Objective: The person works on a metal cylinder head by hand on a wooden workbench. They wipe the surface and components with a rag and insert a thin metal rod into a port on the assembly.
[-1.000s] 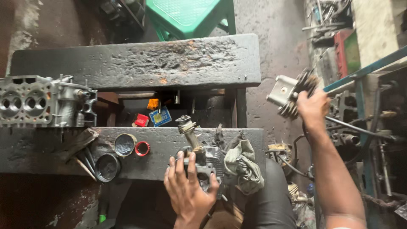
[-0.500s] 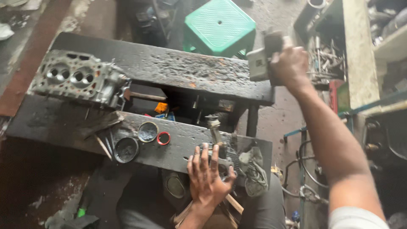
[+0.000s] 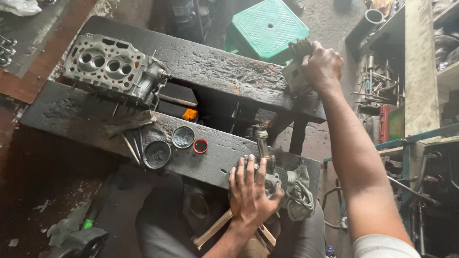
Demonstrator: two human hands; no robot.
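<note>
Grimy and black with oil, the counter [image 3: 201, 62] is two dark planks set one behind the other, with a green plastic stool [image 3: 267, 26] standing on the concrete floor beyond it. On the far plank's left end lies a grey cylinder head [image 3: 110, 67], its round ports facing up. The right hand [image 3: 321, 64] is stretched out over the far plank's right end, fingers clenched around a pale metal engine part [image 3: 295, 71] with a dark ribbed top — it sits at the plank's edge, though I cannot tell if it rests there or is lifted. The left hand [image 3: 251, 191] lies flat, fingers spread, on a small metal assembly [image 3: 263, 157] on the near plank, pressing it down rather than grasping it. Just right of that sits a crumpled greasy rag [image 3: 300, 191]; to the left — two round tins [image 3: 169, 145] and a red ring [image 3: 201, 145]
</note>
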